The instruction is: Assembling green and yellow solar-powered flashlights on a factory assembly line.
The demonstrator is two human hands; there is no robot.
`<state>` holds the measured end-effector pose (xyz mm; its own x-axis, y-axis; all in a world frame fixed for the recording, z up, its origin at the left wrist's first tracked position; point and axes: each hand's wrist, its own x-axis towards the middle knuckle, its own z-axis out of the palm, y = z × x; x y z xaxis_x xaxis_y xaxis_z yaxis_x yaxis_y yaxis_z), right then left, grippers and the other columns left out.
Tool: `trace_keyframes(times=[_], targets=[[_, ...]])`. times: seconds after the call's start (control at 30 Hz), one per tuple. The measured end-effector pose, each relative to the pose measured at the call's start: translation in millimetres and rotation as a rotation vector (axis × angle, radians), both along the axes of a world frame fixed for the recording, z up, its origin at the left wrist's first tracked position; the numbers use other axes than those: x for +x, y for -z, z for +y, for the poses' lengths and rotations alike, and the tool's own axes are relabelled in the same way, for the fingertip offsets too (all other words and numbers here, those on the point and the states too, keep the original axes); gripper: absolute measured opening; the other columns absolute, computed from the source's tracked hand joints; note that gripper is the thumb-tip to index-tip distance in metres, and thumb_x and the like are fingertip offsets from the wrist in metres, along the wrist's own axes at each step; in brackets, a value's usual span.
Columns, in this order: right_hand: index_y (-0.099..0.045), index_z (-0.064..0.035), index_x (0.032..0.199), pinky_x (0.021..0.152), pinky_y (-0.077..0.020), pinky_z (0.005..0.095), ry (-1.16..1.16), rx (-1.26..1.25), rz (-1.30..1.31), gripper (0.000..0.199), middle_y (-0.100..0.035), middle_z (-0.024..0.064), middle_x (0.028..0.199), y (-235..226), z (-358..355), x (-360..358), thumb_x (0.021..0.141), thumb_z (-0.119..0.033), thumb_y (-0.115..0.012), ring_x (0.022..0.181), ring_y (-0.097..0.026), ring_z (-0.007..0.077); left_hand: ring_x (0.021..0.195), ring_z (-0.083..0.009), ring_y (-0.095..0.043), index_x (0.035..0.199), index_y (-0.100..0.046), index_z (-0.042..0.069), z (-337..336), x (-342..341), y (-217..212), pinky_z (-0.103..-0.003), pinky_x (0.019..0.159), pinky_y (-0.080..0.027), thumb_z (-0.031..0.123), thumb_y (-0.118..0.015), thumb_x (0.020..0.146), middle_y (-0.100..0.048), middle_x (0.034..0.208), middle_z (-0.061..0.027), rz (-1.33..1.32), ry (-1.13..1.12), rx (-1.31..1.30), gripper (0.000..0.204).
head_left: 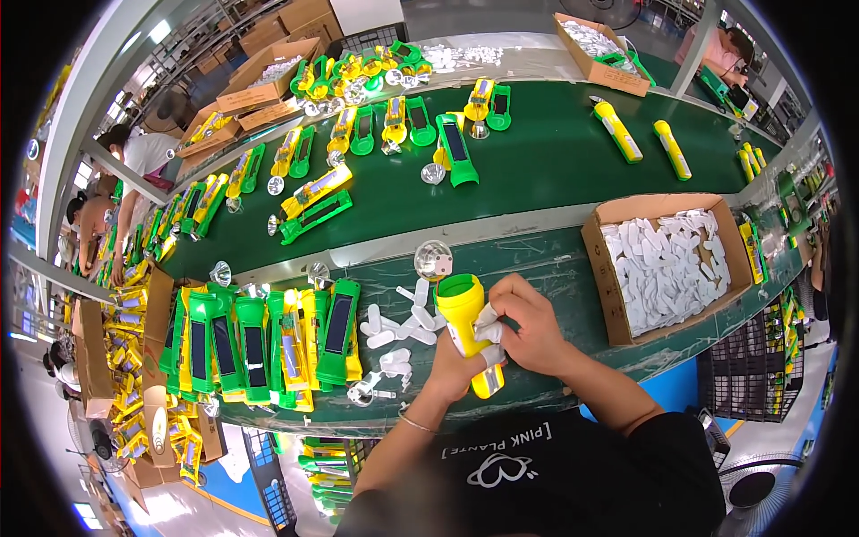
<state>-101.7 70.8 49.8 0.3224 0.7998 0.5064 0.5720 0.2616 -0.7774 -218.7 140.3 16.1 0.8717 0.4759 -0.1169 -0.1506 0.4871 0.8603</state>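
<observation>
A yellow flashlight body (463, 309) with a green inner rim stands tilted in front of me, its wide open end pointing away. My left hand (454, 365) is wrapped round its lower part, with a white covering on the thumb. Against its right side my right hand (534, 329) is closed, thumb and fingers bunched together; white material shows at the fingertips, and whatever they pinch is hidden. Just beyond the wide end lies a shiny reflector (433, 259). White oval plastic pieces (420, 315) are scattered to the left of the flashlight.
Green-and-yellow flashlight halves with dark panels (255, 345) stand packed at left. A cardboard box (595, 259) of white pieces sits at right. Across a green conveyor belt (546, 152) lie more flashlight parts and yellow flashlights (617, 132). People (148, 157) work at far left and far right.
</observation>
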Motion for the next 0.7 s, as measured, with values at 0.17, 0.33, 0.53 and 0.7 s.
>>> trace_keyframes(times=[0.17,0.33,0.53,0.7], targets=[[-0.049,-0.0015,0.075,0.058,-0.0432,0.0255,0.077,-0.017,0.047,0.02,-0.048,0.0075,0.08,-4.4,-4.8,-10.0,0.062,0.007,-0.061,0.067,-0.05,0.0183,0.08,-0.0139,-0.057,0.106,-0.046,0.005,0.9,-8.4,-1.1,-0.028,0.068,-0.048,0.0,-0.061,0.064,-0.054,0.092,-0.0045,0.063,-0.055,0.376,0.045],[-0.049,-0.0015,0.077,0.056,-0.0445,0.025,0.07,-0.03,-0.068,0.022,-0.05,0.0087,0.081,-4.3,-4.9,-12.4,0.061,0.008,-0.061,0.065,-0.052,0.0187,0.083,-0.0142,-0.056,0.107,-0.047,0.004,-5.7,-9.0,0.2,-0.027,0.071,-0.047,-0.001,-0.061,0.063,-0.054,0.095,-0.0041,0.007,-0.059,0.195,0.046],[-0.05,-0.0013,0.081,0.055,-0.0447,0.0269,0.011,0.023,-0.108,0.025,-0.049,0.0091,0.081,-1.3,-3.0,-13.0,0.06,0.01,-0.058,0.065,-0.053,0.0209,0.084,-0.0138,-0.055,0.105,-0.047,0.003,-2.0,-6.2,8.9,-0.028,0.072,-0.046,-0.002,-0.061,0.062,-0.054,0.093,-0.0036,-0.052,-0.114,0.01,0.046],[-0.051,-0.002,0.079,0.055,-0.0447,0.0243,-0.008,-0.01,-0.077,0.025,-0.05,0.008,0.08,-3.8,-1.4,-11.8,0.06,0.009,-0.06,0.063,-0.053,0.0176,0.081,-0.0125,-0.054,0.104,-0.048,0.004,-2.7,-7.5,4.2,-0.027,0.071,-0.046,-0.002,-0.062,0.061,-0.054,0.091,-0.0027,-0.088,-0.089,-0.015,0.045]])
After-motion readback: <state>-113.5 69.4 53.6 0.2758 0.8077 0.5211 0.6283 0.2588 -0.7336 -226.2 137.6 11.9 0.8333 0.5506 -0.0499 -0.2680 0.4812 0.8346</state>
